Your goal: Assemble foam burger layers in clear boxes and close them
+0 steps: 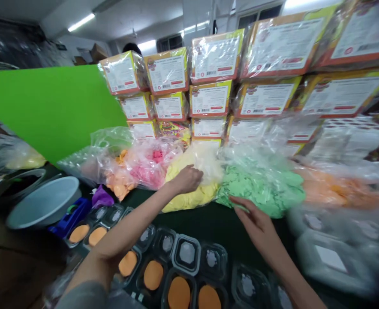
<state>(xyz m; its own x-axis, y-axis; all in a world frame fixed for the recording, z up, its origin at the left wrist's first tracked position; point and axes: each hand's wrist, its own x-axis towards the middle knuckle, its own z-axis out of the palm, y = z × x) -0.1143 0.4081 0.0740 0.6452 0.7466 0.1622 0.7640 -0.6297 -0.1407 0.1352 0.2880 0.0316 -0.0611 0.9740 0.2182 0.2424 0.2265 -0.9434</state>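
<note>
- Reaching forward over the dark green tabletop (209, 221), the left hand (189, 178) is resting on top of the yellow bag (183, 201). Its knuckles are bent and its fingertips are hiding in the crinkled plastic, so whether it is gripping anything cannot be told.
- The yellow bag is sitting at the middle of the row, bulging with flat, soft-looking yellow pieces under thin clear film.
- The right hand (257, 221) is lying flat, palm down, with its fingers stretched long and close together. Their tips are touching the lower edge of the green bag (263, 184).
- The green bag is slumping just beside the yellow one, packed with pale green, jagged-edged flat cutouts.
- A pink bag (151, 165) and a smaller orange bag (120, 182) are crowding in on the left, both glossy and wrinkled.
- Black plastic trays (213, 259) are lining the near edge, rounded and shiny. Several are holding smooth orange discs (178, 292), and others are showing small whitish pieces.
- A round grey bowl (44, 201) is sitting well to the left, next to a blue plastic object (70, 214).
- Shrink-wrapped boxes (209, 98) with white labels are standing stacked behind the bags, and a flat bright green board (48, 107) is leaning at the left.
</note>
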